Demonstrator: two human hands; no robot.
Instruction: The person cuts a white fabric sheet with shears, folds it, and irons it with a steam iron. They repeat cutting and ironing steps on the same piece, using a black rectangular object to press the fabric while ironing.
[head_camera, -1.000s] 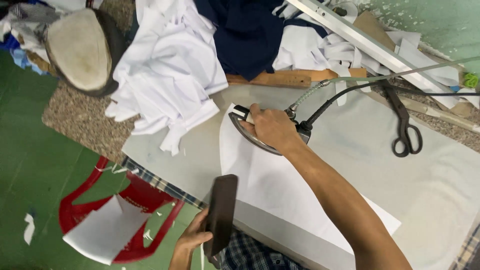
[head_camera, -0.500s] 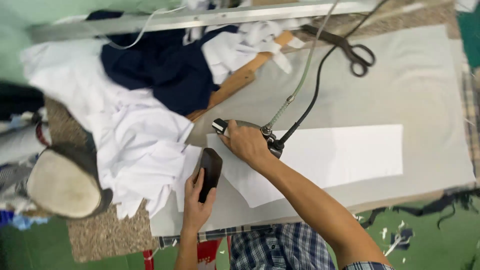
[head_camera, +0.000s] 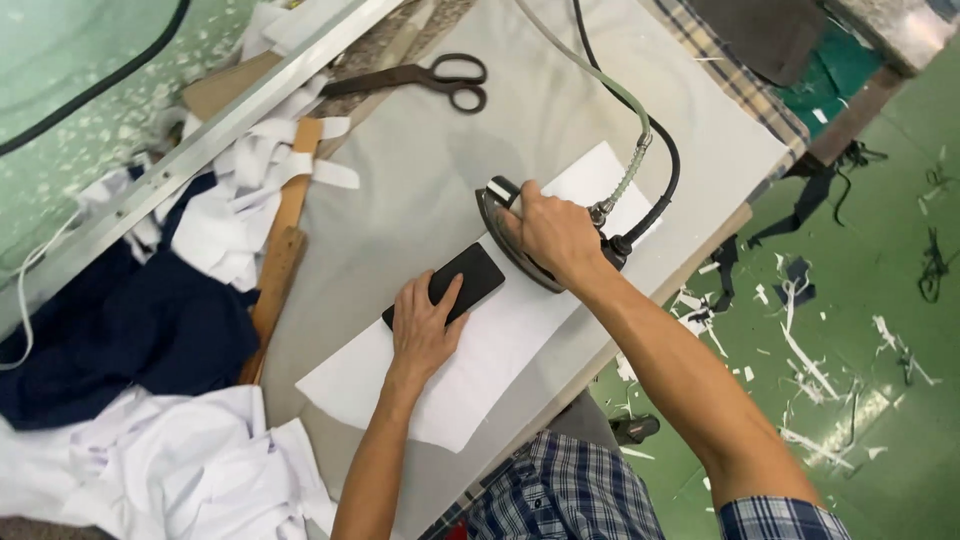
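The right hand (head_camera: 555, 235) is closed around the handle of an iron (head_camera: 520, 240). The iron sits on a white sheet (head_camera: 480, 360) that lies flat on the grey table (head_camera: 420, 180). The left hand (head_camera: 425, 325) lies open and flat, fingers pressing a black block (head_camera: 462, 280) down on the sheet, just beside the iron. A hose (head_camera: 610, 100) and a black cord (head_camera: 665, 150) run up from the iron. Scissors (head_camera: 425, 78) lie near the far edge. White cloth (head_camera: 180, 480) and blue cloth (head_camera: 130, 330) are piled at the left.
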